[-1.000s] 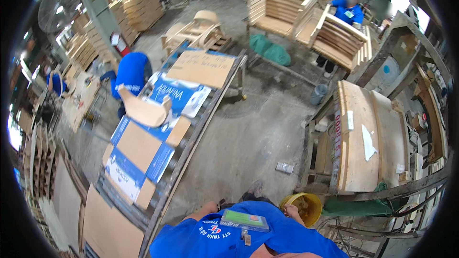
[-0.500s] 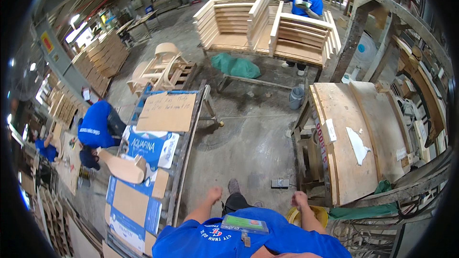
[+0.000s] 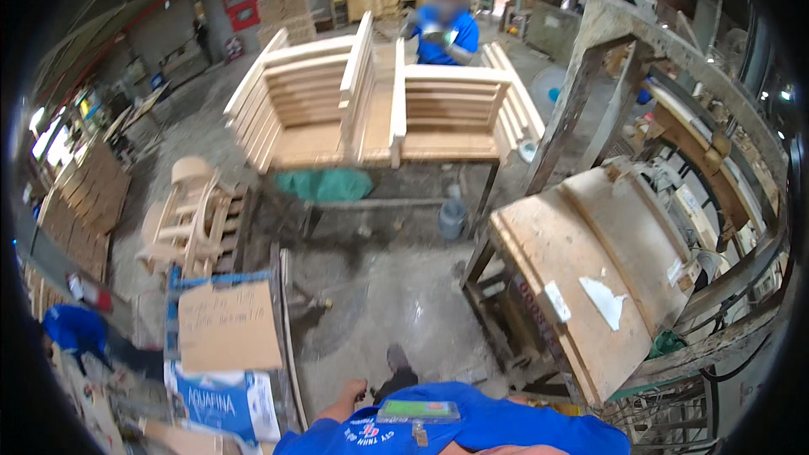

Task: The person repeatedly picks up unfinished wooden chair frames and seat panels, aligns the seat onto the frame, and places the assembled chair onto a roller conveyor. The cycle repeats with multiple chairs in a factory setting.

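Note:
My left hand hangs low in front of me, its fingers curled with nothing visible in them. Nearest to it is a narrow bench on the left, which carries a brown cardboard sheet with handwriting and a flattened blue and white carton. My right hand is hidden at the lower edge, beyond my blue sleeve. Close on my right stands a worn wooden workbench with a torn white sheet lying on it.
Ahead, a table bears pale slatted wooden frames, with a co-worker behind it. A green cloth bundle and a grey bucket are below. Curved wooden chair frames sit at left; another person bends over there.
I have moved forward, and my view has turned up and to the right. The frames ahead look nearer. My right hand and the yellow bucket beside it have mostly dropped out of sight.

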`<state>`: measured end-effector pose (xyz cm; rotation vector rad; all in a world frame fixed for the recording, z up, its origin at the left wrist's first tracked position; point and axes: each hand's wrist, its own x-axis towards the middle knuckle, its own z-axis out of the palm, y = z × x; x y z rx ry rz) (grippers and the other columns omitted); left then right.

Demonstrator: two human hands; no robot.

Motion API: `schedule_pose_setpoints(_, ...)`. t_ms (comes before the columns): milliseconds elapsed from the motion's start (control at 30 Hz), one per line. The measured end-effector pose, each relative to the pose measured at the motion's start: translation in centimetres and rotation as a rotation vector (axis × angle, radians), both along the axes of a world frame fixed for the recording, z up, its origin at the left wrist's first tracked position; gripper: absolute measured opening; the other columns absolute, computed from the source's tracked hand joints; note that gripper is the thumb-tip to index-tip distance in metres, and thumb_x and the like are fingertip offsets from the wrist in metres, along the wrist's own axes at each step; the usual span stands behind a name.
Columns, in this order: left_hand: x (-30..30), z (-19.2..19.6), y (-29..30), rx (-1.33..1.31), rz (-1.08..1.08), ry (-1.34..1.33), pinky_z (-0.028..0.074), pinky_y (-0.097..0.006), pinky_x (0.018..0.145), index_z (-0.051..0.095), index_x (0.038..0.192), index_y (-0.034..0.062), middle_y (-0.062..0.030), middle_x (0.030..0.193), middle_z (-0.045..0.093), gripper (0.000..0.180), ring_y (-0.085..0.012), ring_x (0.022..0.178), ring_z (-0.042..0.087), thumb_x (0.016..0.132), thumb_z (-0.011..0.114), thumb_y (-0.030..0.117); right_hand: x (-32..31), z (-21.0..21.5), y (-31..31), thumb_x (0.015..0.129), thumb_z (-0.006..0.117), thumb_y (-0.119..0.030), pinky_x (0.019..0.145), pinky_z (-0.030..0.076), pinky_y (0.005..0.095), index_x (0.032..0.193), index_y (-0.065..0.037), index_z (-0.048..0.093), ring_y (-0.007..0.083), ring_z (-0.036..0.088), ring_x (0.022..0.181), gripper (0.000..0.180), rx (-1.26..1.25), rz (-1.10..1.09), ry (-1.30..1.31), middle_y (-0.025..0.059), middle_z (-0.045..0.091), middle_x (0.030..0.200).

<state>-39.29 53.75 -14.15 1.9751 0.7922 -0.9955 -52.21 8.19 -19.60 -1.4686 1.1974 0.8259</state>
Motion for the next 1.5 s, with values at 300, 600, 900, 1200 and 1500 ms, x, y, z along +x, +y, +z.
schedule_pose_setpoints(300,34.2,11.8,-2.5,-0.465,0.172,-0.647,0.052,-0.031,0.055,0.072,0.092,0.0059,-0.0053,0.072,0.068,0.028,-0.0143,0.063,0.065,0.100,0.060,0.030,30.0,12.3,3.4,0.105,0.063,-0.027,0.057,0.057,0.0311,0.114,-0.011,0.065,0.0137,0.069,0.071,0.018,0.066,-0.115,-0.832,0.0039,0.072,0.093)
schedule_pose_setpoints(600,56.6,24.3,-7.5,-0.718,0.104,-1.009,0.054,-0.025,0.066,0.065,0.124,0.0069,-0.0043,0.100,0.072,0.036,-0.0110,0.080,0.067,0.101,0.069,0.034,54.0,28.2,-5.3,0.103,0.064,-0.014,0.069,0.054,0.0268,0.117,-0.003,0.066,0.0099,0.065,0.081,0.018,-0.155,-0.053,-1.381,0.0036,0.069,0.096)
schedule_pose_setpoints(900,70.7,30.8,-15.0,-0.137,-0.159,-0.968,0.048,-0.044,0.106,0.040,0.151,-0.0101,-0.0318,0.138,0.057,0.100,-0.0361,0.127,0.059,0.085,0.079,0.055,73.2,38.2,-13.2,0.090,0.071,-0.024,0.096,0.052,0.0467,0.124,-0.003,0.065,0.0376,0.067,0.109,0.040,-1.213,0.091,-1.322,0.0217,0.068,0.117)
schedule_pose_setpoints(1200,75.4,25.2,-16.4,-0.414,-0.214,-1.035,0.054,-0.040,0.094,0.052,0.135,-0.0051,-0.0202,0.116,0.071,0.058,-0.0300,0.106,0.070,0.087,0.075,0.017,80.7,36.8,-17.3,0.084,0.071,-0.040,0.103,0.050,0.0513,0.133,-0.007,0.060,0.0409,0.064,0.121,0.061,-1.077,0.261,-0.609,0.0242,0.068,0.127)
schedule_pose_setpoints(1500,74.4,23.8,-17.2,-0.173,-0.242,-1.028,0.055,-0.044,0.094,0.058,0.125,-0.0026,-0.0232,0.111,0.073,0.051,-0.0374,0.105,0.072,0.077,0.069,0.011,78.1,37.2,-17.2,0.087,0.071,-0.031,0.099,0.052,0.0512,0.121,-0.005,0.068,0.0403,0.067,0.116,0.043,-1.220,0.337,-0.619,0.0233,0.072,0.119)
